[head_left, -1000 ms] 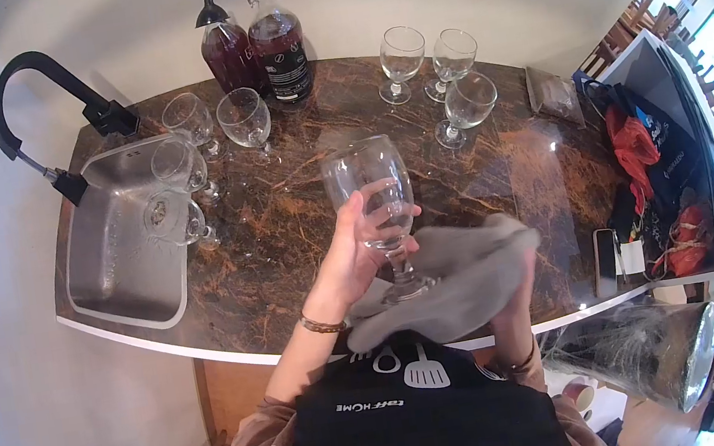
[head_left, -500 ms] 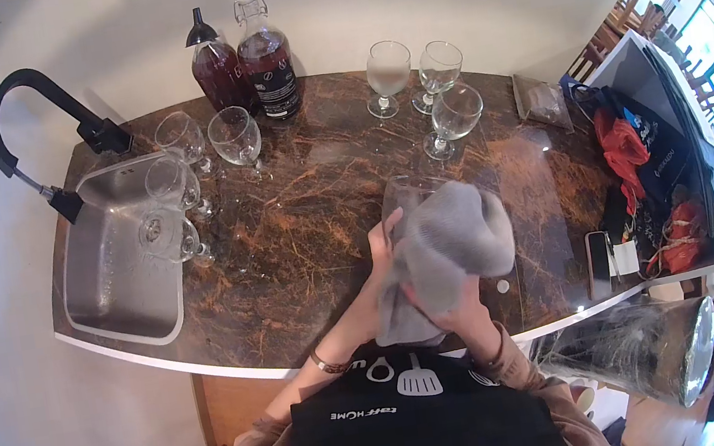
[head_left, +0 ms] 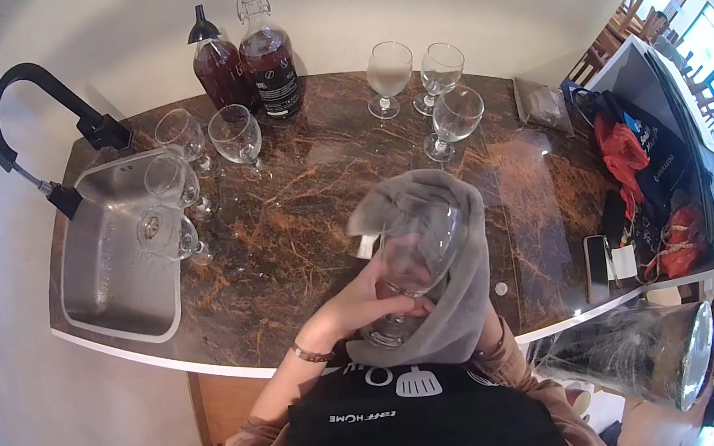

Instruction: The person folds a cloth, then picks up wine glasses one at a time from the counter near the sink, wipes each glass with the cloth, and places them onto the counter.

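My left hand (head_left: pixel 363 303) is closed around a clear stemmed glass (head_left: pixel 423 245), gripping it near the stem and lower bowl. The glass is tilted, its foot toward my apron. A grey cloth (head_left: pixel 468 289) drapes behind and around the glass on the right side. Under that cloth is my right hand, its fingers covered; only the right wrist (head_left: pixel 490 325) shows at the cloth's edge. The cloth hangs over this hand and looks held by it. Both hands are above the counter's front edge, before my black apron (head_left: pixel 407 437).
Three stemmed glasses, one of them a clear glass (head_left: pixel 457 120), stand at the back right. Several more, including this glass (head_left: pixel 235 137), are by the sink (head_left: pixel 124 304). Two bottles (head_left: pixel 269 65) stand against the wall. A phone (head_left: pixel 597 268) and a box of bags (head_left: pixel 669 149) are right.
The cloth has opened out and shifted, uncovering the glass. My left hand has moved down to the stem area, and my right hand has gone behind the cloth.
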`<state>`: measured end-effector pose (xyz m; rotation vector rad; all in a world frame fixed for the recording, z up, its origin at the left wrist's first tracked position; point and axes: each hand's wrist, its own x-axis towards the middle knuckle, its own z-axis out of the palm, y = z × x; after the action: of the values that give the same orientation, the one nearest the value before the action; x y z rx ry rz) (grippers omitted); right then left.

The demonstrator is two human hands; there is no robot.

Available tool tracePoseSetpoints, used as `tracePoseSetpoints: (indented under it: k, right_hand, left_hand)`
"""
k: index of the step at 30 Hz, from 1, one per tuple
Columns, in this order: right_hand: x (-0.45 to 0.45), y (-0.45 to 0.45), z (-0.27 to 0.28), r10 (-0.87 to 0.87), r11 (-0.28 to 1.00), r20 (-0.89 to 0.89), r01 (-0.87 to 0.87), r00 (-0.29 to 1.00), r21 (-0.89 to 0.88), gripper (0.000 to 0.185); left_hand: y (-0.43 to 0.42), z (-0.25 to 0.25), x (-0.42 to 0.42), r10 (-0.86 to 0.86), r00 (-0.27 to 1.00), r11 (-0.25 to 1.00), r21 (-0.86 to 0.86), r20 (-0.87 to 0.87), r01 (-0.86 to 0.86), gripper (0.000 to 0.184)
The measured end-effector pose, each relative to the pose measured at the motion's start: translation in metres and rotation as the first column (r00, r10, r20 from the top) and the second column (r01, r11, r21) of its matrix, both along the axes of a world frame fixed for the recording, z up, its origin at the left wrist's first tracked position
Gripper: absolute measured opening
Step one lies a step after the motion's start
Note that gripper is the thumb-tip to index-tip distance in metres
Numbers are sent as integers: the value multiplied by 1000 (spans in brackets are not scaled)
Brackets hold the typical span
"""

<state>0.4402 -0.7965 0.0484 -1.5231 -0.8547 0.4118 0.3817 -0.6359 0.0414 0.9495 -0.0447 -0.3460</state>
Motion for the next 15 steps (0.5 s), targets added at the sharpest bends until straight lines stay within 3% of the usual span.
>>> tracePoseSetpoints:
  k: [1, 2, 3, 4, 5, 7, 8, 10, 11, 12, 13, 15]
  right_hand:
    - [0, 4, -1, -27, 999, 86, 30, 996, -41, 52]
    - [0, 7, -3, -52, 996, 150, 63, 987, -68, 51]
    - [0, 8, -7, -71, 993, 178, 87, 981, -82, 51]
    - [2, 9, -9, -83, 992, 155, 96, 984, -76, 51]
    - [2, 11, -7, -85, 994, 107, 92, 991, -59, 51]
    - [3, 12, 0, -61, 998, -66, 62, 996, 13, 51]
    - [4, 12, 2, -35, 998, -152, 43, 988, 53, 51]
    - [7, 15, 3, -6, 995, -253, 31, 967, 96, 50]
    - [9, 17, 1, -3, 995, -273, 31, 962, 99, 50]
    - [9, 20, -4, -1, 995, -295, 29, 956, 92, 50]
    - [7, 19, -9, -19, 996, -270, 40, 963, 74, 50]
    - [5, 25, -13, -36, 996, -277, 56, 960, 65, 50]
  left_hand:
    - [-3, -1, -4, 65, 997, 997, 42, 39, -67, 58]
    - [-4, 2, -7, 63, 997, 997, 43, 37, -64, 58]
    - [-4, 7, -10, 53, 997, 936, 344, 64, -72, 49]
    - [-5, 9, -13, 36, 996, 786, 613, 87, -82, 42]
    - [-6, 3, -14, 37, 996, 786, 613, 85, -81, 42]
    - [-7, -15, -16, 5, 1000, 907, 421, 20, -13, 27]
    - [-5, -14, -16, 4, 1000, 907, 421, 18, -12, 27]
    - [-2, -9, -14, -256, 946, 964, 12, -197, 264, 14]
    - [-7, -7, -16, -258, 946, 964, 12, -197, 266, 14]
    - [-15, -6, -17, -358, 927, 910, -265, -109, 321, 14]
    - [-20, -5, -17, -426, 905, 775, -513, 5, 368, 17]
    - [-30, -5, -18, -430, 894, 621, -679, 123, 392, 17]
